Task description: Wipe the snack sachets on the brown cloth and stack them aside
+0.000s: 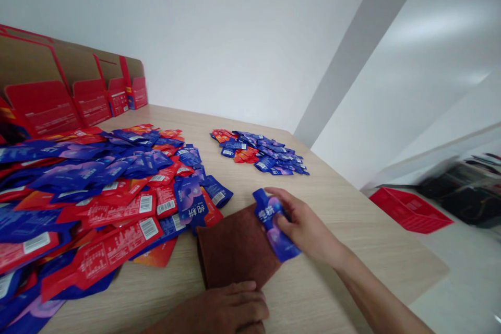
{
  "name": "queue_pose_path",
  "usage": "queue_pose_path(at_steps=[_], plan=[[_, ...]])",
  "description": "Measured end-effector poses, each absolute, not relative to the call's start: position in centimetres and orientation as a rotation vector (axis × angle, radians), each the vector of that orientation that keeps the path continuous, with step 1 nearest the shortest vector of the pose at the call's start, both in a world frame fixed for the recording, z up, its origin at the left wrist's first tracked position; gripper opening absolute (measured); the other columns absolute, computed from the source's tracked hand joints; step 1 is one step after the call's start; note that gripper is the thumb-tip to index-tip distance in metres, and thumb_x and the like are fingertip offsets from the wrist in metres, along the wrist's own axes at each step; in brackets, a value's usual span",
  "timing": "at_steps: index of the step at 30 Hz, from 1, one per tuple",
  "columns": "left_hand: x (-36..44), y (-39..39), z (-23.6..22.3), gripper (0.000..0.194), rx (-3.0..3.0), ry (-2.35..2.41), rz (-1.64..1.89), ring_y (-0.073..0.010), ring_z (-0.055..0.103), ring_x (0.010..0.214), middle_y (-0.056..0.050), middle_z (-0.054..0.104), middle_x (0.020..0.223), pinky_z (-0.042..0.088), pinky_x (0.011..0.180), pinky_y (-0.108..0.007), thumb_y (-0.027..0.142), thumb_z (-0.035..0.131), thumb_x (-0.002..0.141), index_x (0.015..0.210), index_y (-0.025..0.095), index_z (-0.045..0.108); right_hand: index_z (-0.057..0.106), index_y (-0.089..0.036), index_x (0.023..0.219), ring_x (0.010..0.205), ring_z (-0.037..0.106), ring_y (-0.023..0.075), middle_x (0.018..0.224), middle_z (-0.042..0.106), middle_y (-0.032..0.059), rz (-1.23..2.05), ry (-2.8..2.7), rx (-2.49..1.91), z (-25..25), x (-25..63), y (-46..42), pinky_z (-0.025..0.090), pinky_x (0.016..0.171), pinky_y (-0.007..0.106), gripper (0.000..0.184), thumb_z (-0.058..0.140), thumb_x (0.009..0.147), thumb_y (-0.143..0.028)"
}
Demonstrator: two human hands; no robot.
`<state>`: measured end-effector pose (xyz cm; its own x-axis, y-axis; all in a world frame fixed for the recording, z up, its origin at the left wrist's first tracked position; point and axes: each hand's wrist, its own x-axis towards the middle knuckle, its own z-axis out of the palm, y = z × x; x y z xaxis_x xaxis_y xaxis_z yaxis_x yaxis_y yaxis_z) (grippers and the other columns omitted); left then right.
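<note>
My right hand grips a blue pouch with a purple print, thumb on its front, fingers mostly hidden behind. The pouch is tilted over the right side of a brown, boxy thing with a cloth-like surface; whether the two touch is unclear. Against the near edge of that brown thing my left hand lies with its fingers stretched out side by side. Just left of it spreads a big heap of red and blue pouches, many showing barcodes. One blue pouch lies face up at the heap's right edge.
A smaller pile of blue and red pouches lies farther back on the wooden table. Red cardboard boxes stand open-fronted at the back left by the wall. Beyond the table's right edge is a red crate on the floor.
</note>
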<state>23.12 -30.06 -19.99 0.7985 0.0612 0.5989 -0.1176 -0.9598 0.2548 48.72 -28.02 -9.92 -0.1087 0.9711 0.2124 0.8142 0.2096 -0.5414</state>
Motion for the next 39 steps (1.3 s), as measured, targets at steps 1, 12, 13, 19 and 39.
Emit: queue_pose_path(at_steps=[1, 12, 13, 19, 39], plan=[[23.2, -30.0, -20.1, 0.014, 2.694, -0.043, 0.921, -0.0124, 0.073, 0.122, -0.003, 0.078, 0.117, 0.031, 0.13, -0.025, 0.016, 0.052, 0.116, 0.11, 0.016, 0.064, 0.056, -0.019, 0.155, 0.121, 0.076, 0.0242, 0.138, 0.076, 0.0116, 0.419, -2.007, -1.592, -10.8, 47.9, -28.2, 0.06, 0.106, 0.039, 0.063, 0.053, 0.093, -0.011], [24.3, -30.2, -22.4, 0.017, 2.546, 0.012, 1.109, -0.0135, 0.077, 0.114, -0.006, 0.08, 0.112, 0.037, 0.125, -0.021, 0.022, 0.049, 0.118, 0.122, 0.011, 0.062, 0.048, -0.021, 0.166, 0.163, 0.035, 0.0337, 0.174, 0.041, 0.0157, 0.159, -2.466, -1.573, -16.3, 46.8, -29.5, 0.033, 0.131, 0.062, 0.058, 0.055, 0.109, -0.027], [24.4, -30.2, -22.3, 0.017, 2.544, 0.01, 1.116, -0.0123, 0.077, 0.112, -0.005, 0.08, 0.111, 0.036, 0.126, -0.02, 0.022, 0.049, 0.119, 0.122, 0.012, 0.062, 0.052, -0.019, 0.164, 0.162, 0.038, 0.0352, 0.172, 0.044, 0.0173, 0.107, -2.433, -1.647, -16.2, 47.5, -28.9, 0.036, 0.13, 0.062, 0.056, 0.055, 0.109, -0.029], [24.2, -30.1, -22.0, 0.018, 2.602, 0.001, 1.116, -0.0104, 0.076, 0.113, -0.004, 0.081, 0.113, 0.032, 0.127, -0.019, 0.023, 0.047, 0.119, 0.12, 0.012, 0.062, 0.054, -0.016, 0.163, 0.132, 0.067, 0.0473, 0.155, 0.059, 0.0287, -0.054, -2.117, -2.172, -15.1, 50.5, -27.2, 0.057, 0.106, 0.064, 0.069, 0.068, 0.1, -0.041], [23.2, -29.5, -23.6, 0.026, 2.615, -0.06, 0.785, -0.0123, 0.062, 0.141, -0.008, 0.075, 0.136, 0.023, 0.132, -0.023, 0.019, 0.053, 0.117, 0.141, 0.009, 0.057, 0.075, -0.017, 0.125, 0.109, 0.075, 0.0257, 0.12, 0.08, 0.0128, 0.249, -2.162, -1.636, -11.4, 35.8, -15.9, 0.056, 0.092, 0.033, 0.045, 0.077, 0.097, -0.052]])
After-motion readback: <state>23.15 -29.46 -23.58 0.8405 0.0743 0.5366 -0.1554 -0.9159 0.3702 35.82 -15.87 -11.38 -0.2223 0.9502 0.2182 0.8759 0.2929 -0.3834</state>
